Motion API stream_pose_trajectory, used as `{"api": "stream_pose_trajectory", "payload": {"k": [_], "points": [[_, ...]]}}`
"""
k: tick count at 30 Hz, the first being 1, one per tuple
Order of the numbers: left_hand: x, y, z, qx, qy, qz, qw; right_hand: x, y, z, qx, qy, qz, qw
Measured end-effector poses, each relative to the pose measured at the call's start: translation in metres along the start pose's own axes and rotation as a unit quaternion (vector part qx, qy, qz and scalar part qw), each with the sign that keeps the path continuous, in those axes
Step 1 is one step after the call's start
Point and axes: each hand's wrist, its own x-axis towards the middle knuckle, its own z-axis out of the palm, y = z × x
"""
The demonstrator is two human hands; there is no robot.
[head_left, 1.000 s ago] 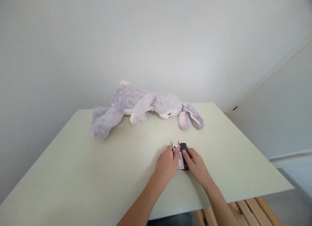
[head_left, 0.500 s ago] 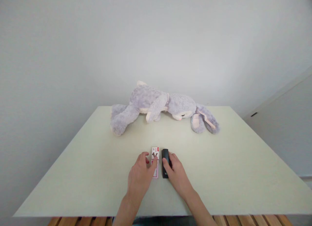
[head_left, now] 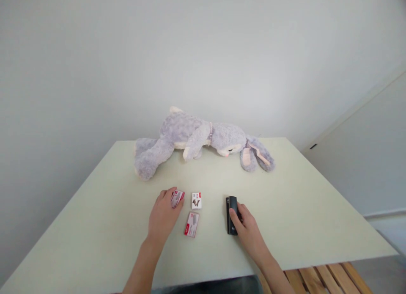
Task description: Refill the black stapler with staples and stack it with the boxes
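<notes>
Here, in the head view (the only one I have), my left hand (head_left: pixel 163 215) lies on the pale green table (head_left: pixel 301 218) with thumb and fingers pinched on a small red-and-white box (head_left: pixel 176 198) that is tilted up off the surface at its fingertips. My right hand (head_left: pixel 247 226) rests well apart from it, fingers laid over the near end of a black stapler-like device (head_left: pixel 231 209), touching it from above; I cannot tell whether the fingers truly close around it or only press on it.

The black device lies with its long axis running away from me, almost straight toward the far edge, its far end poking out beyond the fingertips. Between the two hands sit two more small boxes: a white one (head_left: pixel 196 200) just beside the box the left hand holds, and a red-edged one (head_left: pixel 192 224) lying flat, nearer to me and closer to the left hand than to the right. Both are apart from the black device, with bare table between.

Beyond all this, a grey plush rabbit (head_left: pixel 196 139) sprawls across the far side of the table, long ears trailing to the right, well clear of both hands. Nothing stands between either hand and the boxes. Wooden slats (head_left: pixel 320 279) show below the near right edge.
</notes>
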Motion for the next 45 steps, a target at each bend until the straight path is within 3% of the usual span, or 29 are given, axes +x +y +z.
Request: {"api": "stream_pose_trajectory", "payload": {"k": [4, 10, 13, 19, 23, 26, 32, 34, 40, 45], "points": [[-0.001, -0.009, -0.003, -0.015, -0.005, 0.031, 0.999, 0.000, 0.003, 0.003, 0.004, 0.012, 0.007, 1.000], [-0.050, -0.046, -0.020, -0.028, -0.104, 0.103, 0.989, 0.000, 0.009, 0.013, -0.002, 0.052, 0.035, 0.998], [-0.057, -0.051, -0.019, 0.022, -0.085, 0.115, 0.990, 0.000, 0.005, 0.017, 0.009, 0.059, 0.042, 0.997], [-0.057, -0.010, -0.007, 0.061, 0.043, 0.098, 0.992, -0.007, -0.004, 0.010, 0.007, 0.067, 0.025, 0.997], [-0.065, 0.024, 0.010, 0.008, -0.008, 0.138, 0.990, -0.020, -0.005, -0.002, -0.033, 0.053, 0.019, 0.998], [-0.066, 0.037, 0.025, 0.004, -0.018, 0.157, 0.987, -0.028, -0.004, -0.009, -0.051, 0.055, 0.004, 0.997], [-0.077, 0.039, 0.044, 0.007, 0.019, 0.085, 0.996, -0.029, -0.005, -0.012, -0.088, 0.065, -0.057, 0.992], [-0.087, 0.042, 0.047, -0.003, -0.007, 0.099, 0.995, -0.025, -0.010, -0.006, -0.087, 0.059, -0.064, 0.992], [-0.107, 0.048, 0.046, -0.005, -0.095, 0.223, 0.970, -0.008, -0.047, 0.033, -0.098, -0.003, -0.123, 0.988], [-0.109, 0.030, 0.038, 0.016, -0.096, 0.233, 0.968, 0.001, -0.077, 0.066, -0.085, -0.022, -0.138, 0.986]]}}
